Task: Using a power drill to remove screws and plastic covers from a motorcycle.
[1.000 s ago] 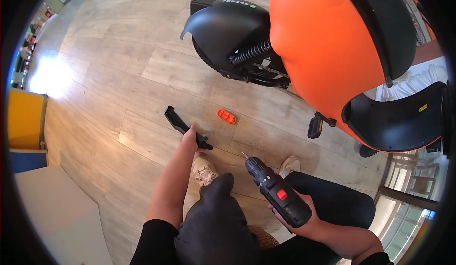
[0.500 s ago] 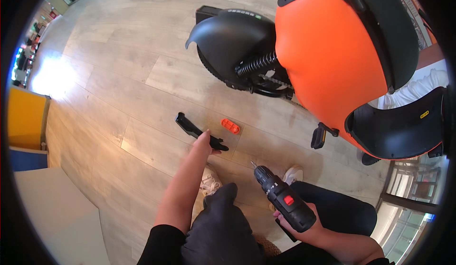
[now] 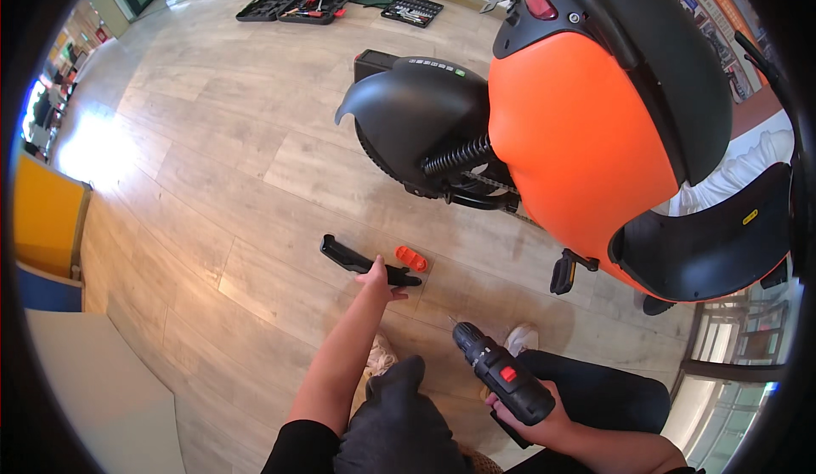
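Observation:
My left hand (image 3: 380, 280) grips a long black plastic part (image 3: 344, 253) low over the floor, just left of a small orange plastic piece (image 3: 410, 259). My right hand (image 3: 542, 421) is closed on the handle of a black cordless drill (image 3: 493, 362) with a red patch and a thin bit at its tip. Ahead and to the right stands an orange and black two-wheeler (image 3: 571, 134), with its black rear fender (image 3: 416, 108), coil spring (image 3: 456, 155) and pedal (image 3: 565, 272) visible. My two shoes show below the hands, partly hidden by my legs.
Open toolboxes (image 3: 314, 2) lie on the wooden floor (image 3: 212, 134) by the far wall. A yellow panel (image 3: 47, 210) and a pale angular piece (image 3: 102, 389) are at the left. A white crumpled item (image 3: 748, 168) shows behind the two-wheeler. A glass surface (image 3: 735, 329) is at the right.
My left hand has moved rightward with the black part, closer to the orange piece. The view has tilted, so the toolboxes and the two-wheeler's tail light show more fully.

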`<action>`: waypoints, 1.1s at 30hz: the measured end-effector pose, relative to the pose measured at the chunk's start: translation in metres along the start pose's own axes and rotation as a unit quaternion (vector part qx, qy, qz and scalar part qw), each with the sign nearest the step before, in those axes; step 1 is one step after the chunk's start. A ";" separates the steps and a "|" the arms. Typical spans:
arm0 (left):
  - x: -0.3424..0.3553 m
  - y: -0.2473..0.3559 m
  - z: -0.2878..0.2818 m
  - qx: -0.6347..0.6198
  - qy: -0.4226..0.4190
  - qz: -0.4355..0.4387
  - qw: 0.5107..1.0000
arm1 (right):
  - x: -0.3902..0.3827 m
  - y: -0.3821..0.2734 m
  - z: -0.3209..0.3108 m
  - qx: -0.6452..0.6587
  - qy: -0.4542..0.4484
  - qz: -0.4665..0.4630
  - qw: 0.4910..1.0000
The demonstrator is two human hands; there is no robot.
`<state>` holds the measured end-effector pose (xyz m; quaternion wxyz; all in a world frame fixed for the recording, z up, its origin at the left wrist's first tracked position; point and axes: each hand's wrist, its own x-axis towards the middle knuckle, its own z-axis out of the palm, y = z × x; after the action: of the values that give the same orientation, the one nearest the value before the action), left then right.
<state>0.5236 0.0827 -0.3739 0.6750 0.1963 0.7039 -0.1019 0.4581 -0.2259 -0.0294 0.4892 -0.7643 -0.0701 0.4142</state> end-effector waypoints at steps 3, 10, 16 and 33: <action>-0.009 -0.006 0.007 -0.025 -0.001 0.012 1.000 | 0.000 0.002 -0.002 0.008 0.005 -0.004 1.000; -0.012 -0.017 0.012 0.005 -0.007 0.047 0.999 | 0.000 0.005 -0.004 0.010 -0.005 0.004 1.000; -0.022 -0.013 0.003 0.030 0.018 0.046 0.998 | 0.002 0.000 -0.004 -0.021 -0.010 -0.005 1.000; -0.541 -0.151 -0.067 0.243 -0.536 0.774 0.233 | -0.001 -0.023 0.002 0.263 0.039 0.032 0.963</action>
<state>0.4065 -0.1010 0.1480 0.5654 0.7002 -0.3749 0.2224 0.4629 -0.2131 -0.0110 0.6619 -0.6263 0.0850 0.4030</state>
